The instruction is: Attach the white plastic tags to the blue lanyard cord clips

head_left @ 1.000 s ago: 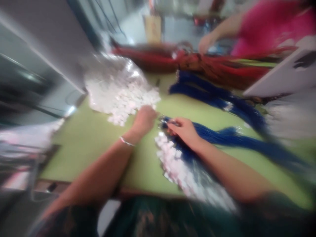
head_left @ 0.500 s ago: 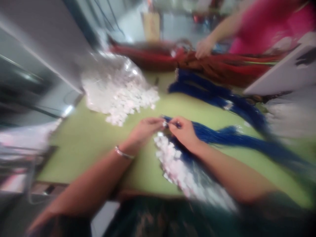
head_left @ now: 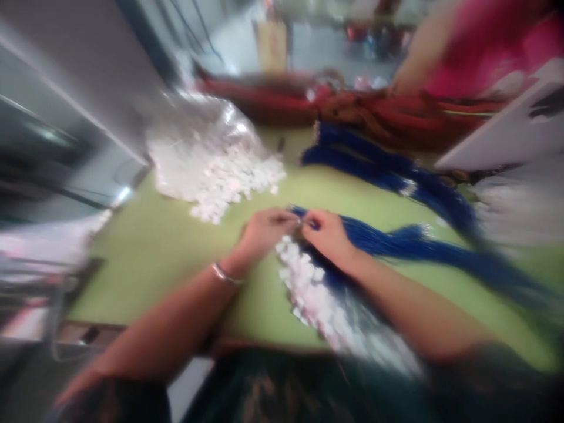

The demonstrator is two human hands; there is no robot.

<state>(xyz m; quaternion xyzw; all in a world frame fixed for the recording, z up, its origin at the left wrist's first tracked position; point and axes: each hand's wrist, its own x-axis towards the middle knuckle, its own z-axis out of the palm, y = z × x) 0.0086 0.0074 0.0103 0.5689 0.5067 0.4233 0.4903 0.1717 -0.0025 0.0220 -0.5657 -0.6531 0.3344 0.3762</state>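
My left hand (head_left: 265, 233) is closed in a pinch on a small white connector (head_left: 299, 222), which is mostly covered by the fingertips. Right beside it, my right hand (head_left: 329, 236) pinches the end of a blue wire; the fingertips of both hands nearly meet. A bundle of blue wires (head_left: 388, 242) runs from behind the right hand toward the right edge. Below the hands lies a long row of white connectors (head_left: 304, 282), with more blue wires under my right wrist. Fine detail at the fingertips is blurred.
A clear plastic bag (head_left: 176, 153) spills a heap of white connectors (head_left: 238, 176) on the green table (head_left: 145, 258). Further blue wire bundles (head_left: 361, 158) lie at the back right. Beyond are red-brown wires (head_left: 379, 114) and a person in a pink shirt (head_left: 497, 53).
My left hand has shifted slightly right, closer to my right hand, and the white connector is now more hidden. The other person's hand has drawn back to the right.
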